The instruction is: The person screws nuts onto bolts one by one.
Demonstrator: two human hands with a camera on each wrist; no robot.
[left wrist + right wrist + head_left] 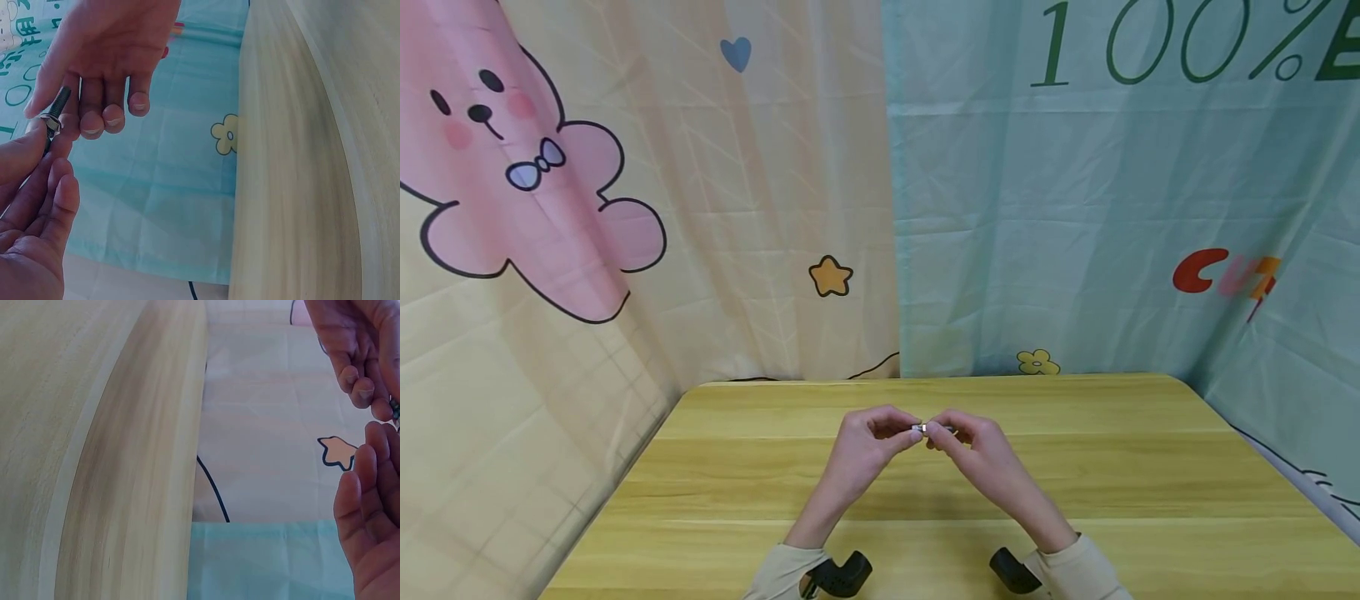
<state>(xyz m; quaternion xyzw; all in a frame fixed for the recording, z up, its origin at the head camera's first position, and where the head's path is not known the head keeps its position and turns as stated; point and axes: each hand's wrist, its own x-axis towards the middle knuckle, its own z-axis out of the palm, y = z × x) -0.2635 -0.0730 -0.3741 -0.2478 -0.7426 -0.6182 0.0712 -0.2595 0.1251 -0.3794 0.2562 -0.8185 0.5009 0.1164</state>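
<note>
A small metal bolt with a dark threaded shank [60, 102] is held between both hands above the table. Around it sits a shiny hex nut [52, 124], and a bit of dark metal shows below the nut. My left hand [865, 450] pinches one end of the bolt between thumb and forefinger, hiding that end. From the other side, my right hand [983, 457] has its thumb and forefinger at the nut, with the threaded end sticking out past them. The right hand's other fingers hang loosely. Only a sliver of the metal piece [395, 409] appears in the right wrist view.
Beneath the hands lies a light wooden table [737, 475]. Printed curtains [790, 167] hang behind and at both sides of it. A black device [842, 575] is on the left wrist, and another black device [1013, 572] is on the right.
</note>
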